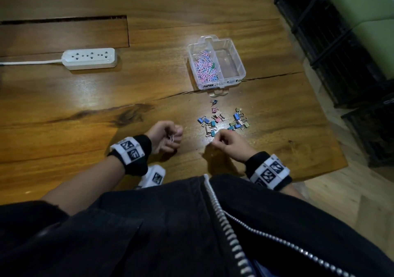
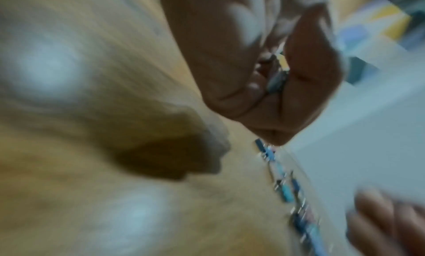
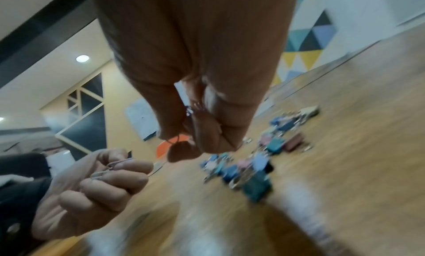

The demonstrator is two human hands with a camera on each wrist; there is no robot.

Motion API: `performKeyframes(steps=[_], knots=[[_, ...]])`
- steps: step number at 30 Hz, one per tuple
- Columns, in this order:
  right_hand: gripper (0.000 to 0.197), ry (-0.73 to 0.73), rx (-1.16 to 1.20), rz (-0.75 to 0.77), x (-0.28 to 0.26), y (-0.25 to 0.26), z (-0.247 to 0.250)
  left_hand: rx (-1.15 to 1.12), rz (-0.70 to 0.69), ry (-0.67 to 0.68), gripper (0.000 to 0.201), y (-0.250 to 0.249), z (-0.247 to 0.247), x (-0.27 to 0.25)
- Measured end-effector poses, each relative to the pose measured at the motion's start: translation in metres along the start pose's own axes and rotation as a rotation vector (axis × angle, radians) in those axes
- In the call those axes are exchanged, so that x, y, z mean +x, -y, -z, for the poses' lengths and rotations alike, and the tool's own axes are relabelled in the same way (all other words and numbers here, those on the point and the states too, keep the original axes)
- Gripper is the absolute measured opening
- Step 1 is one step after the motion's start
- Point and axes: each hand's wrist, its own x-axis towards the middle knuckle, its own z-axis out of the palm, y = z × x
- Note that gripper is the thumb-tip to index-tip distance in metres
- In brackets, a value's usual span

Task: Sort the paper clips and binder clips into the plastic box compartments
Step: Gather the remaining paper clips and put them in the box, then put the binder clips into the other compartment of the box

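A clear plastic box (image 1: 234, 48) stands on the wooden table. Its left compartment holds a heap of pastel paper clips (image 1: 205, 67); the right compartment (image 1: 231, 62) looks empty. Several coloured binder clips (image 1: 221, 121) lie scattered in front of the box. My left hand (image 1: 173, 137) hovers left of the pile with fingers curled round a few paper clips (image 3: 115, 166). My right hand (image 1: 217, 141) hangs just below the pile and pinches small wire paper clips (image 3: 193, 110) between its fingertips. The left wrist view is blurred; it shows curled fingers (image 2: 299, 78) round some clips.
A white power strip (image 1: 89, 58) with its cord lies at the far left. A cut-out panel (image 1: 64, 33) is set in the tabletop behind it. The table's right edge (image 1: 332, 140) is close to the pile, with black wire crates (image 1: 341, 53) beyond.
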Motion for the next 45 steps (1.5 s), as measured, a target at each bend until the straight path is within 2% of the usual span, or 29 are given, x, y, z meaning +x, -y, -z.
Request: performKeyframes(steps=[4, 7, 8, 12, 16, 19, 20, 22, 24, 27, 29, 31, 33, 35, 37, 40, 42, 45], knots=[[0.014, -0.067, 0.246, -0.071, -0.010, -0.018, 0.033, -0.248, -0.177, 0.067, 0.018, -0.034, -0.020, 0.016], [0.021, -0.125, 0.277, -0.129, -0.013, -0.023, 0.046, -0.348, -0.230, 0.075, 0.010, -0.064, -0.038, 0.026], [0.020, -0.135, 0.282, -0.151, -0.012, -0.023, 0.048, -0.337, -0.236, 0.045, 0.008, -0.074, -0.042, 0.031], [0.015, -0.138, 0.227, -0.179, -0.005, -0.016, 0.051, -0.239, -0.183, -0.175, 0.024, -0.117, -0.060, 0.049], [0.011, -0.020, 0.096, -0.192, 0.008, 0.001, 0.061, -0.271, -0.239, -0.299, 0.018, -0.152, -0.076, 0.058], [0.012, 0.010, -0.076, -0.185, 0.027, 0.027, 0.073, -0.252, -0.276, -0.308, 0.058, -0.160, -0.080, 0.062], [0.014, 0.001, -0.135, -0.180, 0.036, 0.037, 0.077, -0.224, -0.282, -0.290, 0.065, -0.160, -0.080, 0.062], [0.012, -0.049, -0.221, -0.165, 0.057, 0.056, 0.085, -0.156, -0.301, -0.265, 0.064, -0.156, -0.079, 0.061], [0.010, -0.136, -0.197, -0.135, 0.079, 0.075, 0.091, -0.100, -0.334, -0.272, 0.055, -0.151, -0.071, 0.061], [0.031, -0.244, -0.009, -0.064, 0.106, 0.100, 0.094, -0.046, -0.365, -0.322, 0.041, -0.143, -0.056, 0.061], [0.041, -0.249, 0.089, -0.018, 0.115, 0.110, 0.092, 0.071, -0.361, -0.412, 0.028, -0.136, -0.049, 0.056], [0.048, -0.259, 0.075, 0.012, 0.116, 0.109, 0.091, 0.324, -0.330, -0.499, 0.022, -0.125, -0.043, 0.049], [0.050, -0.311, 0.053, 0.056, 0.110, 0.100, 0.091, 0.576, -0.300, -0.518, 0.020, -0.110, -0.038, 0.042], [0.050, -0.366, 0.112, 0.070, 0.096, 0.082, 0.090, 0.822, -0.266, -0.459, 0.035, -0.092, -0.037, 0.039], [0.046, -0.399, 0.088, 0.028, 0.076, 0.059, 0.088, 1.067, -0.185, -0.357, 0.059, -0.074, -0.041, 0.039], [0.052, -0.355, -0.196, -0.115, 0.048, 0.016, 0.084, 1.338, -0.108, -0.253, 0.087, -0.051, -0.052, 0.042], [0.067, -0.266, -0.306, -0.219, 0.033, -0.006, 0.081, 1.516, -0.140, -0.234, 0.088, -0.039, -0.057, 0.047], [0.076, -0.189, -0.413, -0.206, 0.019, -0.023, 0.067, 1.732, -0.281, -0.234, 0.067, -0.022, -0.062, 0.055]])
